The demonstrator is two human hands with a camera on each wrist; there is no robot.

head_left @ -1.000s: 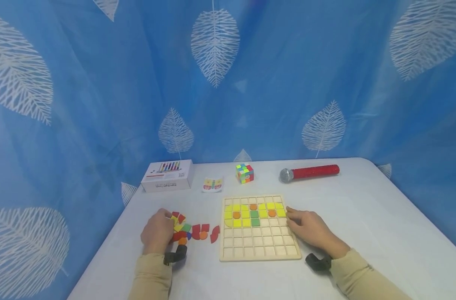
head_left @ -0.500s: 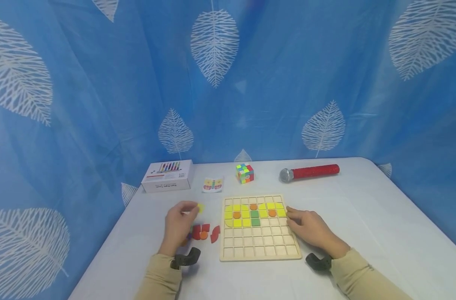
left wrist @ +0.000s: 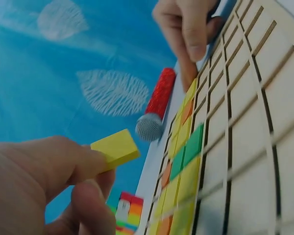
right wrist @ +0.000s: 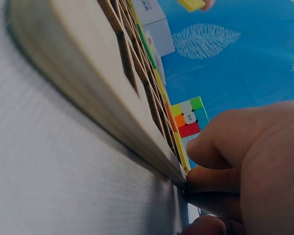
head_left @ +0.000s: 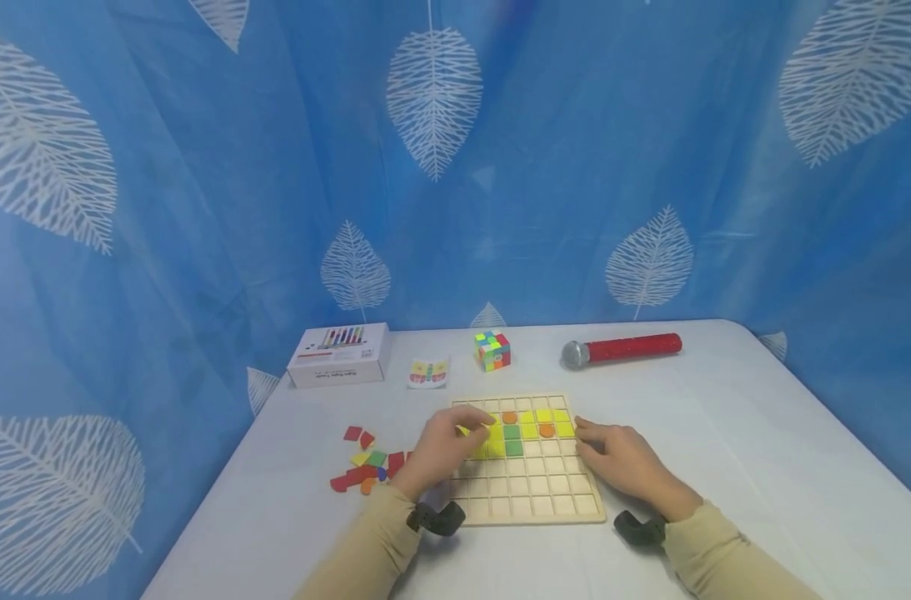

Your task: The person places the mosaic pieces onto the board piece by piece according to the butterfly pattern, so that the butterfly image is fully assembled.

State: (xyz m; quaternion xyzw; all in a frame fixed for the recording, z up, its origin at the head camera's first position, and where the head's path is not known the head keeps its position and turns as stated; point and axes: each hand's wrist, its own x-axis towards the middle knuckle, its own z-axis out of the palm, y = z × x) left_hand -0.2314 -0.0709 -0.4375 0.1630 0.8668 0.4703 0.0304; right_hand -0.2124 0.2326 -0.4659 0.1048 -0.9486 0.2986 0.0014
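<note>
Left hand [head_left: 442,447] pinches yellow tile [left wrist: 118,148] over board [head_left: 539,484] — right hand [head_left: 626,458] alongside

In the head view, we recorded bright, diffuse light across the table [head_left: 733,417], faint soft shadows beneath the wrist mounts [head_left: 442,520] and pale sheen on the curtain [head_left: 740,242]. In the left wrist view, we noted dimmer exposure, a fairly sharp yellow tile [left wrist: 116,148] and slight blur across the board [left wrist: 249,169]. In the right wrist view, we observed shadow along the board's edge and its near corner out of focus.
</note>
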